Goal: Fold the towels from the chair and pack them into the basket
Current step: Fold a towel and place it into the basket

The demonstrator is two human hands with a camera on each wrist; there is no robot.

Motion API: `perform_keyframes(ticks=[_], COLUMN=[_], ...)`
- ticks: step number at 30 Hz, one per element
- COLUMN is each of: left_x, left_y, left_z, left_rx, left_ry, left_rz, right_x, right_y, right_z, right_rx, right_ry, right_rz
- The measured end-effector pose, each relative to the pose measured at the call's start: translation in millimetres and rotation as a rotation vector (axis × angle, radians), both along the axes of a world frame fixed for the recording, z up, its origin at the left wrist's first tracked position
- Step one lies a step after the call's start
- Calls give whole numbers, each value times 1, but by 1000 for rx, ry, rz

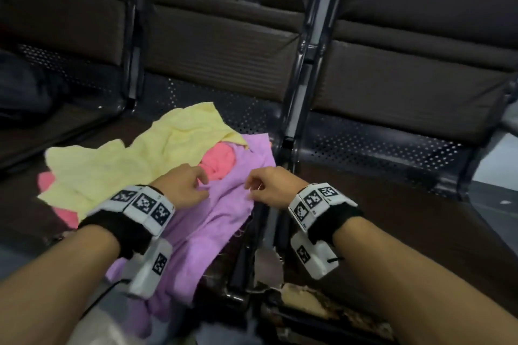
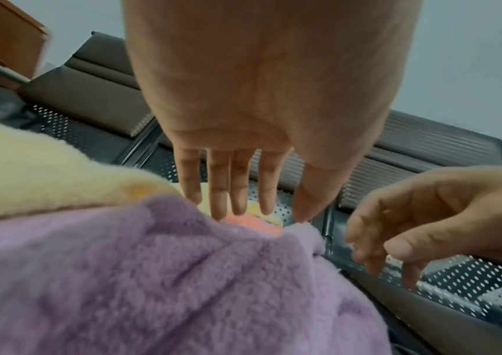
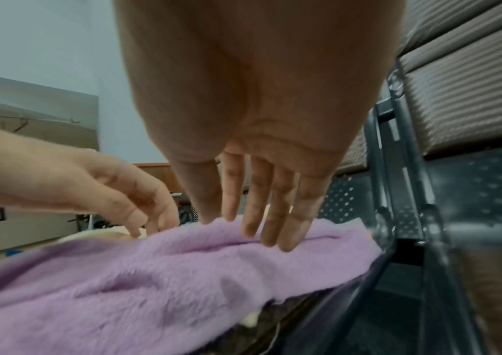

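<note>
A lilac towel (image 1: pixel 207 221) lies rumpled on the brown chair seat, draped over its front edge. Beside it lie a yellow towel (image 1: pixel 134 159) and a pink towel (image 1: pixel 218 162), partly under the others. My left hand (image 1: pixel 196 185) hovers over the lilac towel (image 2: pixel 152 276) with fingers (image 2: pixel 222 192) straight, their tips just at the fabric. My right hand (image 1: pixel 258 187) is a little to the right, fingers (image 3: pixel 274 216) extended and touching the lilac towel (image 3: pixel 152 276) near its right edge. Neither hand holds anything. No basket is in view.
A row of dark padded chairs with perforated metal seats and black frames (image 1: pixel 291 109) runs across the back. A dark bag (image 1: pixel 25 92) sits on the left seat. The right seat (image 1: pixel 392 204) is bare, its front edge torn.
</note>
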State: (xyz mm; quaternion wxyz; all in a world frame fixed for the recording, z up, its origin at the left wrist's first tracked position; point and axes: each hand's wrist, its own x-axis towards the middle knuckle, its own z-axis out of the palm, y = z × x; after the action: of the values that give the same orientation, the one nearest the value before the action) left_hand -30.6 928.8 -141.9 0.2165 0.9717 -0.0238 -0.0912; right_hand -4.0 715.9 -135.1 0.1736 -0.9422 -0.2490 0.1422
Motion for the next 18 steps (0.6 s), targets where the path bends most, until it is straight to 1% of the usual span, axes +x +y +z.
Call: perform_keyframes(ticks=[2,4,8,11,14,18], left_x=[5,9,12,9,5,-4], left_y=[10,16,23,25,19,-1], left_z=[-8,-12,-20,-23,-19,-4], left_rx=[42,76,160,187,210,180], left_ry=[28,43,83,102,103,32], left_rz=[47,88,151,176,136,85], right_x=[4,7,8,5,0,-13], right_y=[17,30,39,34,19,-11], right_z=[-13,-23,-36,-37,-30,-15], right_rx=[40,73,72,65,89,87], right_ry=[54,67,-10,-55,-94,-139], right_rz=[10,44,84,37,14,36])
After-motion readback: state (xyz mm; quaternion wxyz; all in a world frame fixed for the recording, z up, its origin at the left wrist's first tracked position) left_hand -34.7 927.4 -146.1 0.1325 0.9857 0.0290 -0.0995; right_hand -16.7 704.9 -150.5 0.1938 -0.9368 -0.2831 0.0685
